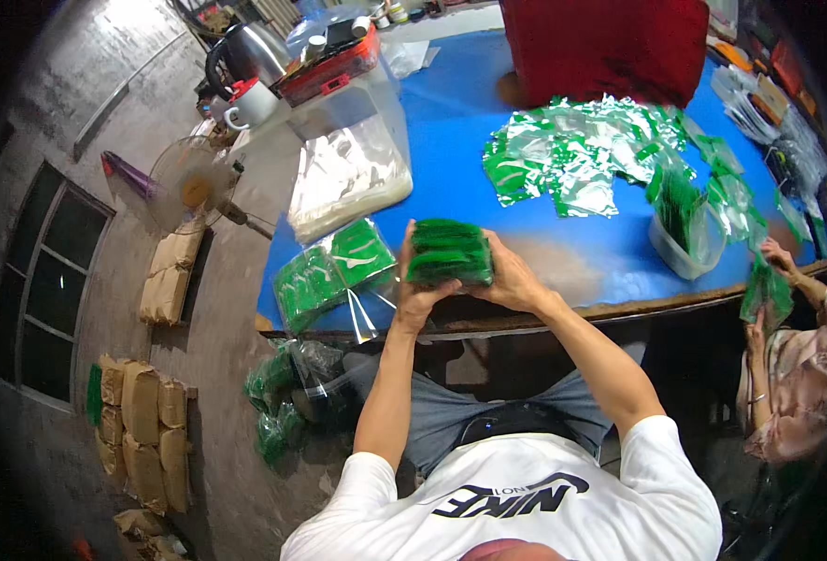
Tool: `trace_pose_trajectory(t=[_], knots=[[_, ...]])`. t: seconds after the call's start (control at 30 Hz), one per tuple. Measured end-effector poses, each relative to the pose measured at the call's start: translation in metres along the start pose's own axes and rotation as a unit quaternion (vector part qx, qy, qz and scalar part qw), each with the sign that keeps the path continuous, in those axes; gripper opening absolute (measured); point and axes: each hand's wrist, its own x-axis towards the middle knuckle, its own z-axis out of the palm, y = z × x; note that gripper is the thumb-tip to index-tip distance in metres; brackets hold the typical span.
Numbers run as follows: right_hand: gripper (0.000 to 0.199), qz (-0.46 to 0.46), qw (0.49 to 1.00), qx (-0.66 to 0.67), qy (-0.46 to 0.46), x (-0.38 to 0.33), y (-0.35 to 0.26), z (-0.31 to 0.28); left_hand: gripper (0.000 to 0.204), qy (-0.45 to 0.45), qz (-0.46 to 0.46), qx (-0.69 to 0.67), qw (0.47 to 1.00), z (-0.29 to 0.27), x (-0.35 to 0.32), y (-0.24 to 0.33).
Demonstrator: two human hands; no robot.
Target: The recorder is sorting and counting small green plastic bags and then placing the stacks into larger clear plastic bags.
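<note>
Palms of both hands hidden behind the green packet stack [449,252], co-worker [792,374] cut off at right edge

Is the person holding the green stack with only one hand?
No, both the left hand and the right hand grip the green stack.

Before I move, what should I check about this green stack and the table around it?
1. Both hands on stack: left hand and right hand grip the green stack from either side: ok.
2. Stack squared up: edges look roughly even, bottom hidden: cannot tell.
3. Clear bag of green packets lies beside the left hand; mouth open or shut: cannot tell.
4. Bare blue table beyond the stack: ok.
5. Other person's hand apart, at the right edge: ok.
</note>
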Motion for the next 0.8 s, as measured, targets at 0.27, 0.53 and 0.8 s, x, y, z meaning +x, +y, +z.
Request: trace_pose_trajectory(t=[0.27,0.53,0.8], knots=[[0.098,0.035,0.998,0.026,0.036,-0.005,0.0,0.002,0.113,0.004,0.014,0.009,1.0,0.016,0.006,0.007],[0.084,0.021,0.982,0.139,0.13,-0.008,0.022,0.005,0.105,0.114,0.013,0.002,0.993,0.048,-0.006,-0.011],[0.084,0.143,0.891,0.409,0.135,-0.011,-0.008,-0.008,0.075,0.095,-0.077,-0.196,0.973,0.027,-0.021,-0.028]])
